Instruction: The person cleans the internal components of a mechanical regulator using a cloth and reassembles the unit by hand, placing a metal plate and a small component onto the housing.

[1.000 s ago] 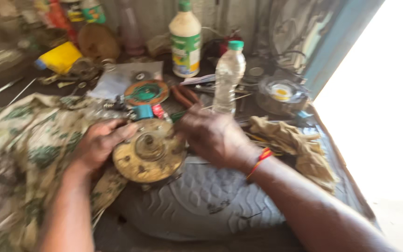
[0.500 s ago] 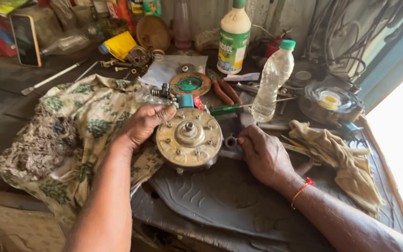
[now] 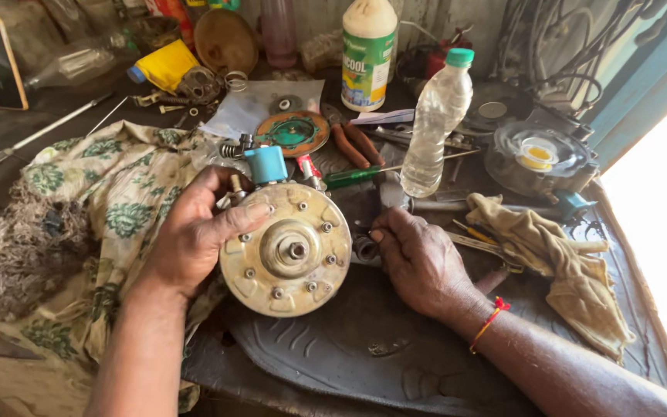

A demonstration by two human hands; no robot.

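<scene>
Gripping the rim of a round, bolted metal housing [image 3: 287, 249], the left hand [image 3: 194, 235] is closing thumb and fingers around its upper left edge, tilting it above the dark rubber mat [image 3: 364, 347]. The right hand [image 3: 418, 259] is curling its fingertips onto a small metal ring [image 3: 365, 247] just beside it. The housing looks heavy, rigid and greasy; the rim is offering the surest hold. Floral cloth [image 3: 110, 201] is lying left, plastic bottle [image 3: 435, 116] behind.

Sharp daylight (blown-out right edge)
</scene>
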